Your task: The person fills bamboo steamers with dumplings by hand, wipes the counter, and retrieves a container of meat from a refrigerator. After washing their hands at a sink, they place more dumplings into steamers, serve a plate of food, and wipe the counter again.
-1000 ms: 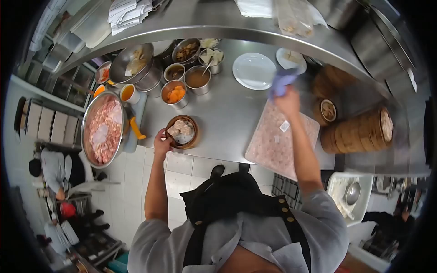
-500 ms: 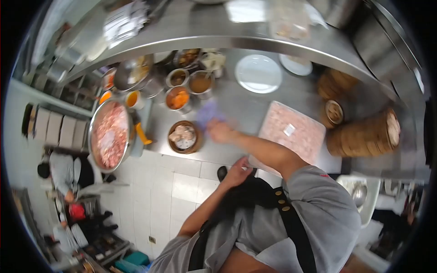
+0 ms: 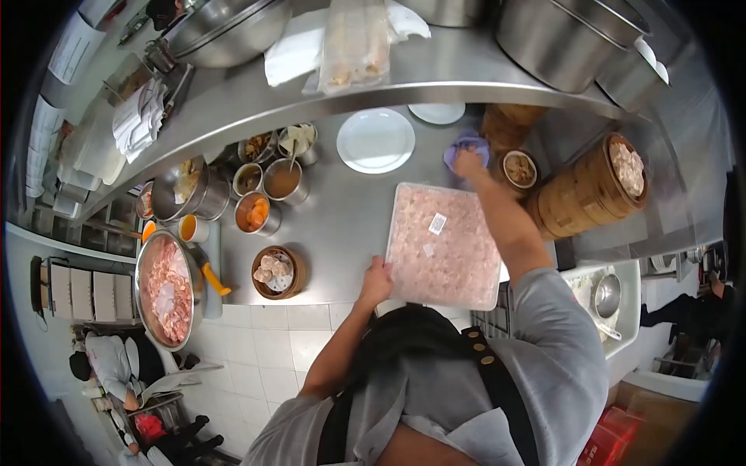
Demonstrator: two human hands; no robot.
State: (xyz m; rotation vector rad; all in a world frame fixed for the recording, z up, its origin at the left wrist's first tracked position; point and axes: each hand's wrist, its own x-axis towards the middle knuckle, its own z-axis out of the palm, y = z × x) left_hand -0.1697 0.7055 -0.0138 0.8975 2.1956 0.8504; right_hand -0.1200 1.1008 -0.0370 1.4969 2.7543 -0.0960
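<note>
One bamboo steamer [image 3: 266, 289] of dumplings [image 3: 271, 267] stands at the left on the counter [image 3: 342, 233]. To its right, the left hand [image 3: 377, 281] grips the near left edge of one flat pack of pink meat [image 3: 445, 268], its two white labels [image 3: 437, 224] unreadable, two white plates [image 3: 376, 140] beyond. Farther right, the right hand [image 3: 468, 161] is closed on one purple cloth [image 3: 470, 140].

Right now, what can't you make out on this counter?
All in the head view:
Farther white plate: back rim, hidden by the steel shelf.
Purple cloth: the part beneath the right hand, which covers it.
White label on the shallow tray: print, too small to read.
</note>
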